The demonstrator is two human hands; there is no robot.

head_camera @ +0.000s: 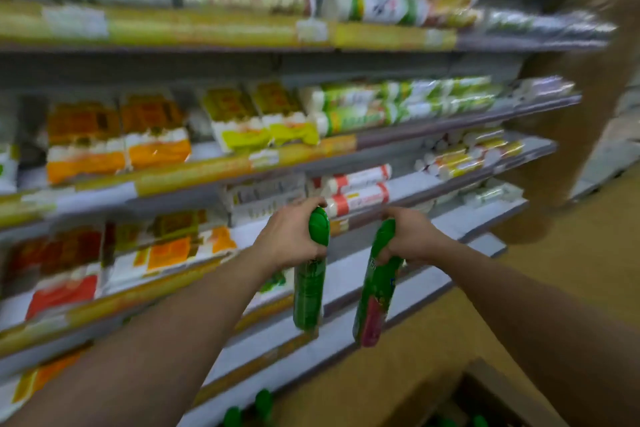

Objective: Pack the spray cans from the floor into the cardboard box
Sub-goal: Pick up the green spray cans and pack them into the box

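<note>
Mid-carry in a shop aisle: one green spray can (309, 291) hanging bottom-down from the left hand (291, 236), fingers curled round its domed cap. A second green can (375, 302), marked pink near the base, hanging likewise from the right hand (412, 239), fingers wrapped round its upper end. Both held clear of the tan floor (588, 270), side by side but apart, in front of the lower shelves (478, 218) and up and to the left of the cardboard box (498, 381), which stands open at the bottom right corner of the view.

Inside the box, at the very bottom edge, green tops (479, 421) of what look like cans already packed; number not readable. Outside it, low at bottom centre beside the bottom shelf, two further green caps (263, 400), seemingly waiting on the floor.

Judged from that: partly done, with this pair yet to go down into the box and at least two others to fetch. Impossible to say how many lie beyond the frame.

Behind, tier on tier of shelving stacked with wrapped packs (117, 142) in orange, yellow, white and green, all blurred. Off to the right, a blurred brown shape (588, 97), not identifiable.
</note>
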